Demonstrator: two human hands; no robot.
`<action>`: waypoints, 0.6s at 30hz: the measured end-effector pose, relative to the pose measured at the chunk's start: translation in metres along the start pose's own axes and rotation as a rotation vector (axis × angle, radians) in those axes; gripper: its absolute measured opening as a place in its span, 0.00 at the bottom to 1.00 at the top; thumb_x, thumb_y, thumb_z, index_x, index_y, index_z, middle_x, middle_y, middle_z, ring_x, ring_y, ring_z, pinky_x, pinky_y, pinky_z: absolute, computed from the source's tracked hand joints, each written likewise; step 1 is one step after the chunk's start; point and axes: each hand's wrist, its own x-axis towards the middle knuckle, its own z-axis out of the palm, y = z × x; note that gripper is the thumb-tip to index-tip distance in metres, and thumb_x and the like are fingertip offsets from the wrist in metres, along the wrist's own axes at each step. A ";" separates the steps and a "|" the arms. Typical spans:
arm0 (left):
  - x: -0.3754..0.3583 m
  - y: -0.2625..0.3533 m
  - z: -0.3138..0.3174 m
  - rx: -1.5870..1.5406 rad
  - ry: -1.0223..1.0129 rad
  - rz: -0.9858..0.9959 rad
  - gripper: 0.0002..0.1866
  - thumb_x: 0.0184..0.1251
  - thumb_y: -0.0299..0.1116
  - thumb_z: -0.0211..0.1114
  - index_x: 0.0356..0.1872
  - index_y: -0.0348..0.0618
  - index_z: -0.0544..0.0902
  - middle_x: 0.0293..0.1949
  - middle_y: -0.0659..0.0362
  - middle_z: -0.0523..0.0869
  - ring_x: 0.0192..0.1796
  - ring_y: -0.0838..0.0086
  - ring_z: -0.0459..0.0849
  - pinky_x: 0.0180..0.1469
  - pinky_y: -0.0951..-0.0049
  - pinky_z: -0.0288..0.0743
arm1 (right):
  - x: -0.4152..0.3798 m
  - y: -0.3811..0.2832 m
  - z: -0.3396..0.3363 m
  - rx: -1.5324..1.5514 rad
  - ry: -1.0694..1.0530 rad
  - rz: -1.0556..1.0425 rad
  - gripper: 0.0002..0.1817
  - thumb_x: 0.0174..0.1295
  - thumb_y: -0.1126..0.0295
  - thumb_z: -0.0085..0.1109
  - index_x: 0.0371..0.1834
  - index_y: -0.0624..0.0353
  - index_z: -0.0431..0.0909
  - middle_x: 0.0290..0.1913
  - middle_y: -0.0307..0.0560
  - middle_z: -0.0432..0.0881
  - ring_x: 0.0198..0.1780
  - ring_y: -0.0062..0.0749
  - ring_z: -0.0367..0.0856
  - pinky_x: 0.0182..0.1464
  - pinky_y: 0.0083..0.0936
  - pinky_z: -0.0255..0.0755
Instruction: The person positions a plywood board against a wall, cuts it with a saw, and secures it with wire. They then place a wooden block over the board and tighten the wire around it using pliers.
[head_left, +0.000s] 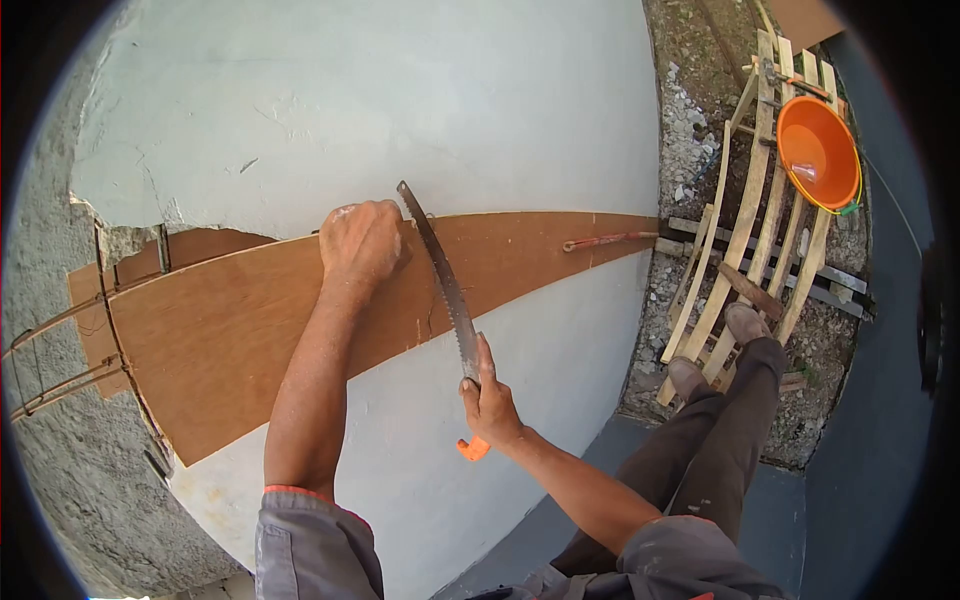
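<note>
A long brown plywood board (230,340) crosses the pale grey wall. My left hand (362,240) is closed at its upper edge, with the knuckles up and the fingertips hidden. In my right hand (492,405) is a handsaw (445,275), gripped by its orange handle (472,448) with a finger stretched along the blade. The toothed blade slants across the board, its tip above the upper edge, just right of my left hand. Farther right, a thin reddish rod-like tool (608,240) overlaps the board.
My feet (745,322) stand on a slatted wooden platform (752,215) over rubble. An orange bucket (818,150) sits on the slats near a hammer (805,88). A wood block (750,290) lies by my shoe. Rebar (65,320) sticks out of the rough concrete at left.
</note>
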 end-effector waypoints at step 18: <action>-0.016 0.003 0.000 -0.004 -0.097 -0.005 0.07 0.55 0.32 0.65 0.28 0.39 0.85 0.32 0.45 0.88 0.40 0.49 0.87 0.46 0.56 0.80 | -0.056 0.009 0.009 0.040 0.077 0.001 0.39 0.70 0.76 0.47 0.81 0.55 0.39 0.22 0.48 0.76 0.21 0.38 0.77 0.28 0.35 0.73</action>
